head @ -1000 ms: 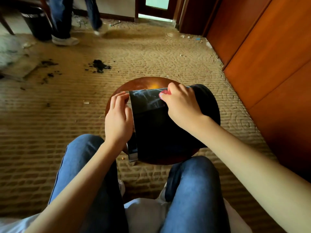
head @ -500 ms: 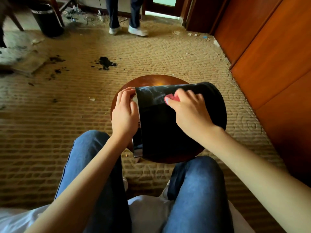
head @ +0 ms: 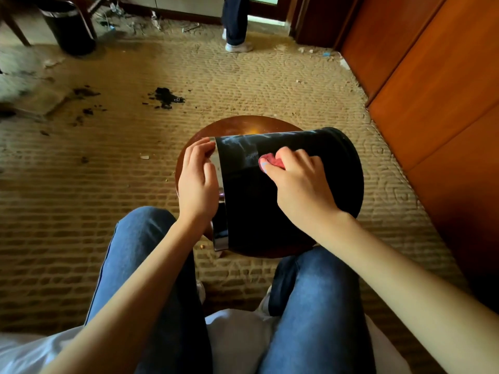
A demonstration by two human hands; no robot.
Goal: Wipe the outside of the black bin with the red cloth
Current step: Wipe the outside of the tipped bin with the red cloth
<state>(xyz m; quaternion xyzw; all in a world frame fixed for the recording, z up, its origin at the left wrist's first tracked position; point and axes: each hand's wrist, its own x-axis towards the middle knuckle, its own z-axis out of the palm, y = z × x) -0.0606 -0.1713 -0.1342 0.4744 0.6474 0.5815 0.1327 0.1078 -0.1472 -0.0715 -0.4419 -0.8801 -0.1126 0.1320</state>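
The black bin (head: pixel 251 201) lies on its side on a round brown stool (head: pixel 243 125), its silver-rimmed mouth pointing left. Pale dusty streaks mark its upper side. My left hand (head: pixel 197 182) grips the silver rim and steadies the bin. My right hand (head: pixel 299 182) holds the bunched red cloth (head: pixel 270 161) and presses it onto the bin's upper side, just right of the streaks. Most of the cloth is hidden under my fingers.
My knees in blue jeans (head: pixel 318 298) flank the stool. Wooden cabinet doors (head: pixel 432 85) line the right side. A second black bin (head: pixel 67 28) stands far left. Another person's leg (head: pixel 236 22) is at the top. Dark debris (head: pixel 166 97) lies on the beige carpet.
My right hand has slid the red cloth down from the bin's top edge onto its side. The person in the background has walked to the right.
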